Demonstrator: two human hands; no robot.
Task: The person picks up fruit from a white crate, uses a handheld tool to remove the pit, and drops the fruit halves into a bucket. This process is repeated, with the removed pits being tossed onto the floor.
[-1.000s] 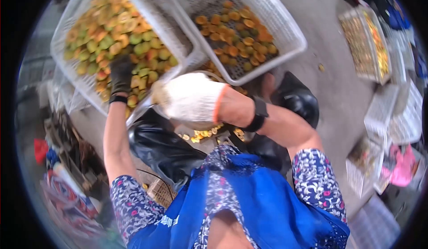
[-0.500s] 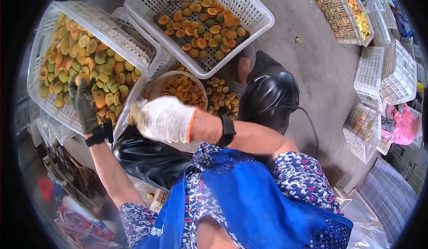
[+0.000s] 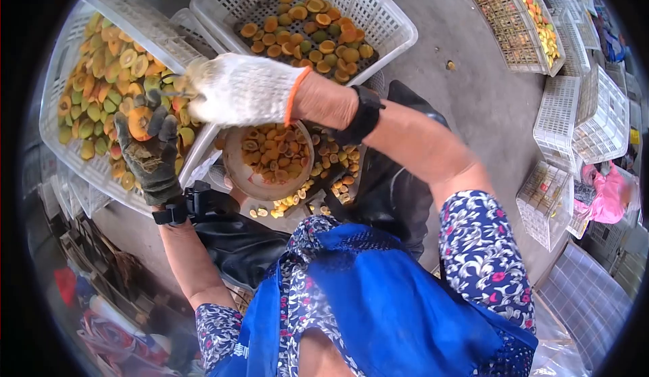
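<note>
My left hand (image 3: pixel 150 154), in a dark grey glove, holds an orange fruit half (image 3: pixel 140 123), peach-like or apricot-like, in its curled fingers. It is over the near side of a tilted white crate (image 3: pixel 203 148) full of yellow, green and orange fruit halves (image 3: pixel 101 83). My right hand (image 3: pixel 240 90) wears a white knitted glove with an orange cuff. Its fingers are closed around a thin tool (image 3: pixel 184 94) that points left, towards the left hand. Motion blur hides the tool's exact kind. Below the right hand stands a round white tub (image 3: pixel 233 174) holding orange fruit pieces.
A second white crate (image 3: pixel 399 36) with fruit halves stands at the top middle. Cut pieces (image 3: pixel 294 205) lie around the tub, between my legs in black shiny covers. Stacked crates (image 3: pixel 558 113) and a person in pink (image 3: pixel 608 194) are at the right.
My left hand has moved right and towards me with a fruit half in its fingers. My right hand has risen to beside it. More of the tub now shows.
</note>
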